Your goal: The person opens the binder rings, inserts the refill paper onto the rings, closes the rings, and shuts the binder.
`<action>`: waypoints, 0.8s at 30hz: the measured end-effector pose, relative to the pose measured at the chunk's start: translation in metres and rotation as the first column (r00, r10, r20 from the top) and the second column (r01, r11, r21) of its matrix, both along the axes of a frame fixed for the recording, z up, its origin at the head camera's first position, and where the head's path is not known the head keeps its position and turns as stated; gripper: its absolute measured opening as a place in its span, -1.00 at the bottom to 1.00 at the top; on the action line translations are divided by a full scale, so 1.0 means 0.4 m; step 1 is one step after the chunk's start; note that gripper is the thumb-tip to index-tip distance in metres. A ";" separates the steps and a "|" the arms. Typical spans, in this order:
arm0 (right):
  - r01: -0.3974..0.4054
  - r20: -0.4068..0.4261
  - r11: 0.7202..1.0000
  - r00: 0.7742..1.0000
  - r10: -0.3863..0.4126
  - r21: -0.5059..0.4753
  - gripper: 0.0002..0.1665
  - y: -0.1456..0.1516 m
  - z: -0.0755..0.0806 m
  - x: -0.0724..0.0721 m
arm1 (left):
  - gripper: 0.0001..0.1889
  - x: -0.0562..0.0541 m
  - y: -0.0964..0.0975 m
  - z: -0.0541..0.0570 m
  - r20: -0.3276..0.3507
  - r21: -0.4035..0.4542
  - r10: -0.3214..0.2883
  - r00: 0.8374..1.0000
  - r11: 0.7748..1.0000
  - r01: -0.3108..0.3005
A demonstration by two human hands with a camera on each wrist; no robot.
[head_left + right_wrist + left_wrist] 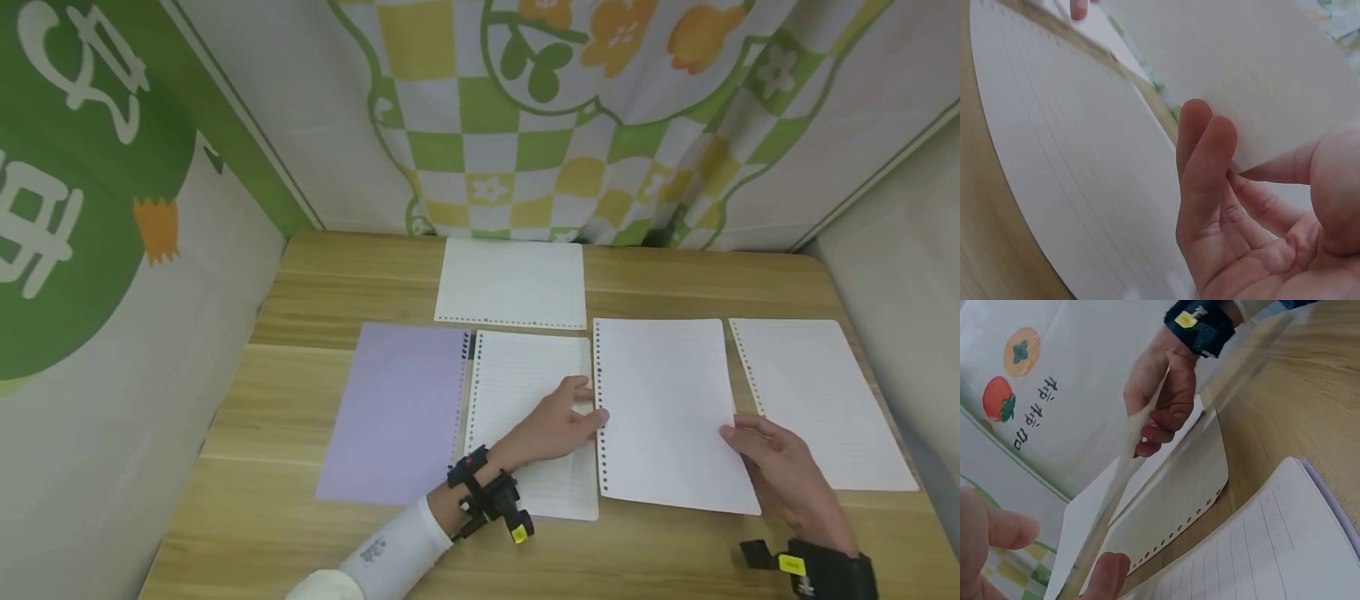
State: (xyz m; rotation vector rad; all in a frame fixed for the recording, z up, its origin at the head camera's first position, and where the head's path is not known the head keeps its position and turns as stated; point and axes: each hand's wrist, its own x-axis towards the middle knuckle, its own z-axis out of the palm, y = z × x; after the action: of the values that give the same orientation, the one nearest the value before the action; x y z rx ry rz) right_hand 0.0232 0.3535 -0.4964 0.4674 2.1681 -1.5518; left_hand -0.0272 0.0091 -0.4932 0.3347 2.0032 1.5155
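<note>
A white loose-leaf sheet [663, 408] with punched holes down its left side is raised off the wooden table, seen nearly edge-on in the left wrist view. My right hand [783, 471] pinches its right edge, thumb on top and fingers underneath. At the holed edge is my left hand [558, 421], its thumb right at the paper and its fingers spread apart from it. Beneath my left forearm lies an opened binder notebook, with a purple cover [397, 408] on the left and lined pages [528, 367] on the right.
Another holed sheet [825, 400] lies at the right, partly behind my right hand. A further sheet [510, 283] lies crosswise at the back, by the patterned curtain [540, 150]. Pale fabric walls border the wooden table [262, 417] on both sides.
</note>
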 end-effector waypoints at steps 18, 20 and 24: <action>-0.011 0.036 0.985 0.999 0.018 -0.172 -0.43 -0.141 -0.025 -0.003 | -0.51 -0.040 -0.111 -0.027 0.126 0.059 0.150 0.981 0.986 -0.159; -0.026 0.022 0.980 0.999 0.031 -0.199 -0.45 -0.148 -0.026 -0.003 | -0.51 -0.037 -0.121 -0.025 0.122 0.055 0.155 0.980 0.985 -0.163; -0.058 -0.005 0.959 0.998 0.059 -0.278 -0.47 -0.161 -0.033 -0.004 | -0.52 -0.024 -0.141 -0.029 0.135 0.047 0.163 0.977 0.984 -0.171</action>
State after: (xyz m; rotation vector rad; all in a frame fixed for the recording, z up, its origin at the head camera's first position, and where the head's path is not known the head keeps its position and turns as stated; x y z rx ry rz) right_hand 0.0217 0.2889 -0.5098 0.3105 1.9006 -1.7849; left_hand -0.0368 -0.0472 -0.5047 0.0879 1.9265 1.6570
